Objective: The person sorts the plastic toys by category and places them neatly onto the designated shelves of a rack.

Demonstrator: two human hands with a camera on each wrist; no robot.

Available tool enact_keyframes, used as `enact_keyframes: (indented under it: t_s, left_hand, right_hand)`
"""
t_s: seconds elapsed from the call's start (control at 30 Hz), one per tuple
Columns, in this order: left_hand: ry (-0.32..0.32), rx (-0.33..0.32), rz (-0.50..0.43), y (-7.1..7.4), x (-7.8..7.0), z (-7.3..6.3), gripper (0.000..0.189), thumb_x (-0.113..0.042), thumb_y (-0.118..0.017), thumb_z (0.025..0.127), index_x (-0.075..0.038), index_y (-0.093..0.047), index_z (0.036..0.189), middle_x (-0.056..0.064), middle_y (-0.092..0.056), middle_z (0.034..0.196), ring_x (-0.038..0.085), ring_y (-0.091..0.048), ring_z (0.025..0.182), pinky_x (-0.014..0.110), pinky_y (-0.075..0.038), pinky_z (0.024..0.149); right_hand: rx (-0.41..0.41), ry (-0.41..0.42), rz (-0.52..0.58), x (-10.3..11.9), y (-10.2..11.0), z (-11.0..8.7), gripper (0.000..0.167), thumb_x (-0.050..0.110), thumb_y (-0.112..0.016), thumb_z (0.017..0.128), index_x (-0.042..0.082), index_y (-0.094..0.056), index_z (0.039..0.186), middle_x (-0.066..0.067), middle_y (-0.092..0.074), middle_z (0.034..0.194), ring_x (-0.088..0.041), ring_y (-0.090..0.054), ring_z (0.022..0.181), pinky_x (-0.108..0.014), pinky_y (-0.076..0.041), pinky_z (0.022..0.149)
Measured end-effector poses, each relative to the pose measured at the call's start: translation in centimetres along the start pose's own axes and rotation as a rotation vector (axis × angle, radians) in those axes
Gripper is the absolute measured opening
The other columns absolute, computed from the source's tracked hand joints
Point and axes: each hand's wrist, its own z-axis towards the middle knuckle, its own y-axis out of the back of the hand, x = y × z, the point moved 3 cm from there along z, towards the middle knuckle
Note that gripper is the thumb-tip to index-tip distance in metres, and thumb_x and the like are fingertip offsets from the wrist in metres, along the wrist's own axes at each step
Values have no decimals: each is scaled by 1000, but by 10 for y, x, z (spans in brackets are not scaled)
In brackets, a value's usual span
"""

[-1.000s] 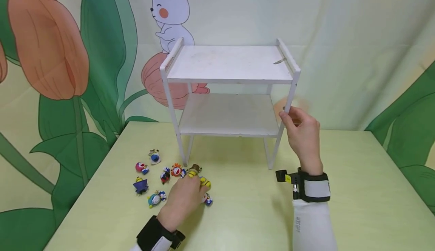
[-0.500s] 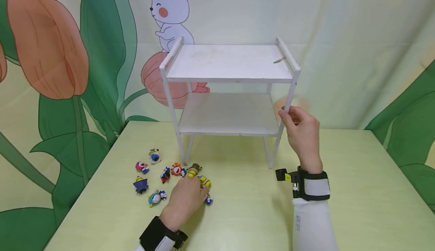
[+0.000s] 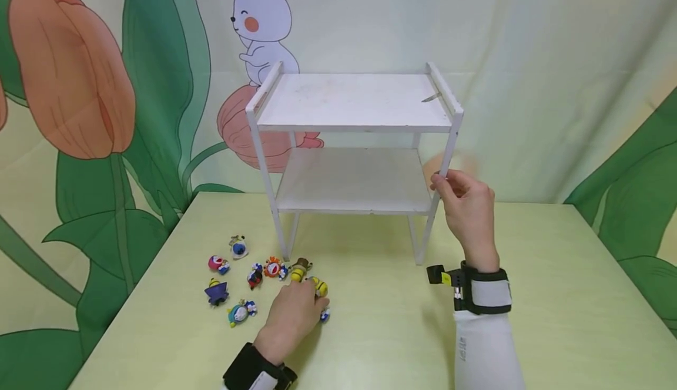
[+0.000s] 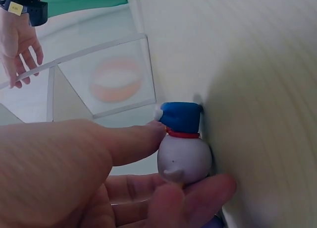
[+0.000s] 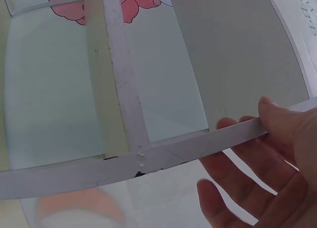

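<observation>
Hand, left (image 3: pixel 292 315): low, pinching toy (image 4: pixel 184 157).
Hand, right (image 3: pixel 469 217): raised, gripping shelf leg (image 3: pixel 449 150).
Toy: white and blue, red band between.

Soft shadows lie on the table (image 3: pixel 375 319); head view bright, wrist views dimmer.

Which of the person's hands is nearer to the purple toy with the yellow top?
Left. The left hand is right of the purple toy, pinching a blue-hatted toy; the right hand is farther right and back, gripping the white shelf.
</observation>
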Motion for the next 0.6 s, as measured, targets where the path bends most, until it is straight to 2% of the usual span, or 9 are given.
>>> enact_keyframes:
  t_s: [0.27, 0.6]
  left_hand:
    - [0, 21, -52, 2, 0, -1, 24, -22, -75, 87, -2, -61, 84, 5, -53, 66, 18, -49, 54, 32, -41, 49]
    - [-5, 52, -112, 6, 1, -1, 29, -21, -76, 84, -9, -52, 74, 0, -46, 62, 15, -45, 54, 28, -35, 48]
  right_hand:
    - [6, -22, 17, 1, 0, 1, 25, 26, -68, 94, 2, -74, 99, -9, -72, 85, -20, -61, 74, -32, -43, 65]
    - [32, -43, 48, -1, 1, 1, 25, 24, -68, 94, 1, -74, 100, -11, -72, 87, -21, -63, 79, -36, -45, 71]
